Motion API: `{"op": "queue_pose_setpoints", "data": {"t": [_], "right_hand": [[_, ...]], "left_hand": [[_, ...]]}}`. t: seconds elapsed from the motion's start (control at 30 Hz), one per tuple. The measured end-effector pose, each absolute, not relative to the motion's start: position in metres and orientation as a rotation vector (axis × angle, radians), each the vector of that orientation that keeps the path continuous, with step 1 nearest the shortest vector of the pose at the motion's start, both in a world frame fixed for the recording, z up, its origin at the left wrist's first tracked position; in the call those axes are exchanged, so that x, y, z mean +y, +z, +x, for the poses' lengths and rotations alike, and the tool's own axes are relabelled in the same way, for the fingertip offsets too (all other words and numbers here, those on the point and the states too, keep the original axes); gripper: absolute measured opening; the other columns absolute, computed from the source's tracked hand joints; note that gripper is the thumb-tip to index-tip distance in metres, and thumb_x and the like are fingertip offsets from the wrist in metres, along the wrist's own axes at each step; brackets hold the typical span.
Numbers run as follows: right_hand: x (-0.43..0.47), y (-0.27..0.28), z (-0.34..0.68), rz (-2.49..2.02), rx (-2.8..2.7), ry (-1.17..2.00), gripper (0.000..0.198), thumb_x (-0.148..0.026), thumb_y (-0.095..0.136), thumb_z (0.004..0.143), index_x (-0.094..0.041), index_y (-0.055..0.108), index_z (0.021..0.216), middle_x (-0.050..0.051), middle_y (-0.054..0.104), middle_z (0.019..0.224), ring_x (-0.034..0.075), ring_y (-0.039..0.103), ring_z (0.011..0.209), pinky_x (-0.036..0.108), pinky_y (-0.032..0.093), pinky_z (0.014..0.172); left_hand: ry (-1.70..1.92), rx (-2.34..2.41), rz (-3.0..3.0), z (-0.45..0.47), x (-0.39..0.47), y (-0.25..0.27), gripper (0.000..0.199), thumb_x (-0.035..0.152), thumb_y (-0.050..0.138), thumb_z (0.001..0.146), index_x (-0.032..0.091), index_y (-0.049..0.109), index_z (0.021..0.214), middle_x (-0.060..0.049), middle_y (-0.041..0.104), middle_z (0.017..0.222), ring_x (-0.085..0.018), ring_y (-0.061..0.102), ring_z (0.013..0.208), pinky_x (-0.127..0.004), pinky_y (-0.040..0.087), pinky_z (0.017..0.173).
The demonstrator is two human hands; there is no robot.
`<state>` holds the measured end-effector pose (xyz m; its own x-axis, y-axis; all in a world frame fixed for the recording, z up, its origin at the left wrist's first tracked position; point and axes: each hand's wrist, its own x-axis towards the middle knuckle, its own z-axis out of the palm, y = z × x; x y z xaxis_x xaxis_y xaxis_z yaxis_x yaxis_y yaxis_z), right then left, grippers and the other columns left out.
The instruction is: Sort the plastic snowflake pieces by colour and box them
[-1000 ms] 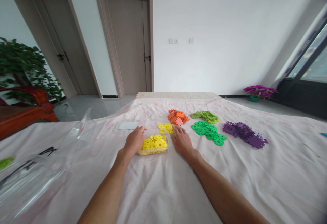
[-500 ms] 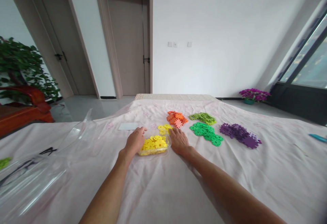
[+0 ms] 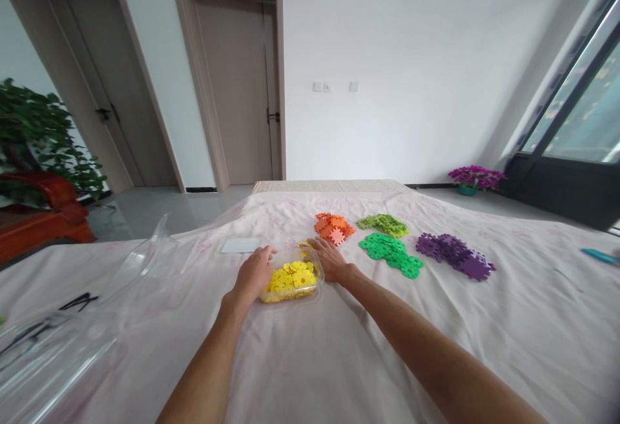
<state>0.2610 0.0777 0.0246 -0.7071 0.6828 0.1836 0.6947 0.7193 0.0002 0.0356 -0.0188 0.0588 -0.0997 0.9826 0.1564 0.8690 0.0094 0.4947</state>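
A clear plastic box [image 3: 318,284] sits in front of me, filled with yellow flower-shaped plastic pieces [image 3: 295,277]. My left hand [image 3: 255,273] grips the box at its left side, fingers around the wall. Just past the far right corner of the box is my right hand [image 3: 328,259]. Its fingers stretch leftward over a few loose yellow pieces [image 3: 304,246] on the cloth, partly covering them. The fingertips show only in part, beside the box's far rim.
Beyond and to the right lie piles of orange [image 3: 334,228], light green [image 3: 383,224], green [image 3: 391,253] and purple pieces [image 3: 455,255]. A white card [image 3: 241,245] lies behind my left hand. Clear plastic packaging [image 3: 62,359] and glasses [image 3: 33,333] are at left. A blue object [image 3: 600,256] lies far right.
The right hand has moved a little left and away, over the loose yellow pieces, covering more of them. The box looks tilted slightly toward me. My view has shifted a little.
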Motion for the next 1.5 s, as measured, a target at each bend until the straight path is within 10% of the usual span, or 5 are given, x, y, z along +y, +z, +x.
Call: {"op": "queue_pose_setpoints", "data": {"t": [0.5, 1.03, 1.5], "right_hand": [[0.039, 0.026, 0.308, -1.24, -2.251, 0.093, 0.04, -0.018, 0.036, 0.095, -0.018, 0.063, 0.126, 0.008, 0.063, 0.126, 0.018, 0.055, 0.115, 0.029, 0.037, 0.102], [0.056, 0.027, 0.348, -1.261, -2.476, 0.152, 0.044, -0.044, 0.068, 0.083, -0.026, 0.068, 0.124, 0.007, 0.063, 0.121, 0.022, 0.054, 0.11, 0.035, 0.035, 0.102], [0.054, 0.034, 0.354, -1.4, -2.234, 0.118, 0.036, -0.034, 0.041, 0.097, -0.02, 0.074, 0.092, 0.008, 0.071, 0.095, 0.019, 0.063, 0.094, 0.028, 0.044, 0.084]], "left_hand": [[0.745, 2.023, 1.905, 0.034, -0.018, 0.056, 0.047, 0.001, 0.042, 0.082, 0.021, 0.061, 0.12, -0.006, 0.066, 0.115, -0.014, 0.061, 0.105, -0.024, 0.042, 0.092], [0.74, 2.03, 1.903, 0.033, -0.018, 0.055, 0.047, 0.004, 0.041, 0.082, 0.022, 0.061, 0.121, -0.006, 0.067, 0.114, -0.015, 0.061, 0.105, -0.025, 0.043, 0.093], [0.758, 2.02, 1.903, 0.032, -0.016, 0.054, 0.047, 0.003, 0.04, 0.082, 0.021, 0.061, 0.12, -0.006, 0.067, 0.112, -0.015, 0.061, 0.103, -0.025, 0.043, 0.092]]}}
